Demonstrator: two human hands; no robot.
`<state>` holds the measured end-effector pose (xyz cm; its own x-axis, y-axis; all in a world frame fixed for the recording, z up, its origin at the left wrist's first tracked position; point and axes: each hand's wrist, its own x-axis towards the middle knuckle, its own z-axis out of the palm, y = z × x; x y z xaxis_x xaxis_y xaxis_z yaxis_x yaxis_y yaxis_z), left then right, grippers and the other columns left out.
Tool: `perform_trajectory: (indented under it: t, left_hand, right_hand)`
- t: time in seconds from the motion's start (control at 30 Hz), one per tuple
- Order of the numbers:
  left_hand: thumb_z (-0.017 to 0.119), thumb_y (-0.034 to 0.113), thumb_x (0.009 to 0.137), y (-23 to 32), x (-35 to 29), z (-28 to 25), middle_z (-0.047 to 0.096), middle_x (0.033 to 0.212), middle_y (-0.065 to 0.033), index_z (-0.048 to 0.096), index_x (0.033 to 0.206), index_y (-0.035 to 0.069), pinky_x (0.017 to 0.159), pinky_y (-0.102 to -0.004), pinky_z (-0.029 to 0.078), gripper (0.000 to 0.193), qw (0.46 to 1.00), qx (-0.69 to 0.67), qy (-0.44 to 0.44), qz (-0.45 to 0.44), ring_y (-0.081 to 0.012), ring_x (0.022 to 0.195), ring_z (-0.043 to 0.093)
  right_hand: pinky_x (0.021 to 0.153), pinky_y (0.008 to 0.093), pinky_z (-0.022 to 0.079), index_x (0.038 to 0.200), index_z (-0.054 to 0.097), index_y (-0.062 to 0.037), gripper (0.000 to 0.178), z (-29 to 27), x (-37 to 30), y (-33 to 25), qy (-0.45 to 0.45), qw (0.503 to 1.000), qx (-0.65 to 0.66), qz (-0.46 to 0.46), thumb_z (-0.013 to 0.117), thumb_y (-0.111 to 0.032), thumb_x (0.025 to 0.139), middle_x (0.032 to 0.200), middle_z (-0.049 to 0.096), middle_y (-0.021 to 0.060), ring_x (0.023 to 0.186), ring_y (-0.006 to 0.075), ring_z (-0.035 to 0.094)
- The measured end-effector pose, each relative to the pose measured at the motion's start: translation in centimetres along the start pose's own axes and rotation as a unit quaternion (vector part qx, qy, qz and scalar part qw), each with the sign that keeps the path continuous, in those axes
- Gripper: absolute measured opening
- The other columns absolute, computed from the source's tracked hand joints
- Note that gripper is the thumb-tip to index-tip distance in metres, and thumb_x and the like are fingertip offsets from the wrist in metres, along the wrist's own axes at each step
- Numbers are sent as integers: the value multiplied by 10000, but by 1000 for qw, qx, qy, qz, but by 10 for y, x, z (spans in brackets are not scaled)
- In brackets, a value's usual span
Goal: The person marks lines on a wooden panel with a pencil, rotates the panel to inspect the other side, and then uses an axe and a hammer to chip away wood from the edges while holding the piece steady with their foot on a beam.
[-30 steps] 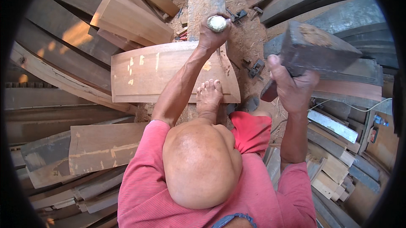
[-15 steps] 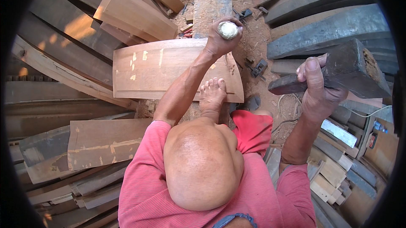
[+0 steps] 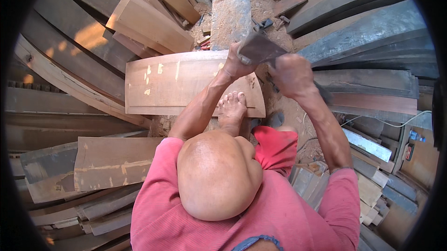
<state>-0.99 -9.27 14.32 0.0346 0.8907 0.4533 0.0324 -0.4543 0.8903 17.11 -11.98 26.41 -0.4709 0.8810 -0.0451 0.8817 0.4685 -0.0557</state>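
Observation:
My left hand is closed upright round the handle of a chisel, over the right part of a curved reddish-brown board. The chisel's blade is out of sight beneath the hand. In my right hand, fingers wrapped round its handle, is a dark wooden mallet. The mallet's head is slightly blurred and lies over the chisel's pale round end, covering most of it. My bare foot presses on the board's near edge, just below my left hand.
A long worn plank runs away beneath the board. Wood shavings and small tools lie on the ground. Stacked curved planks rise at the right, more boards at the left. A pale cable loops at the right.
My right hand has swung the mallet leftward from the far right onto the chisel's end. My left hand stays round the chisel, and the foot remains on the board.

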Motion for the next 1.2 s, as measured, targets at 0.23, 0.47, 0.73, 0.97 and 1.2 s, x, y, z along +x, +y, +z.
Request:
perform_trajectory:
  t: [0.23,0.47,0.73,0.97,1.2]
  left_hand:
    - [742,57,848,4,-1,8,716,869,-65,696,951,26,717,-279,545,116,992,56,108,-23,-111,815,679]
    - [747,103,847,-6,27,3,724,842,-53,716,910,39,746,-277,550,95,995,43,57,-71,-120,797,685]
    - [731,101,869,-1,32,-3,721,866,-36,728,957,40,744,-265,550,107,997,53,-9,-54,-95,813,674]
    - [735,105,838,2,36,-6,729,882,-64,724,934,40,780,-286,556,117,998,32,-26,-42,-129,842,696]
    - [740,93,827,7,26,-4,724,874,-73,716,947,37,775,-290,553,134,997,35,-36,-53,-126,845,691]
  right_hand:
    - [604,337,520,841,676,9,176,-46,-14,-18,229,891,391,36,753,-149,855,720,657,62,635,133,620]
    - [560,266,492,919,667,-22,120,-62,-41,-15,291,810,497,111,772,-62,878,779,656,11,624,93,607]
    - [549,276,494,930,640,-10,121,-68,-46,-3,367,746,545,111,750,13,886,780,635,58,606,126,589]
    - [561,291,503,920,627,-5,128,-77,-48,-6,381,741,541,117,748,16,882,754,615,64,603,141,587]
    - [573,307,509,921,623,-8,121,-85,-45,-11,421,709,560,85,740,12,893,734,609,71,605,149,584]
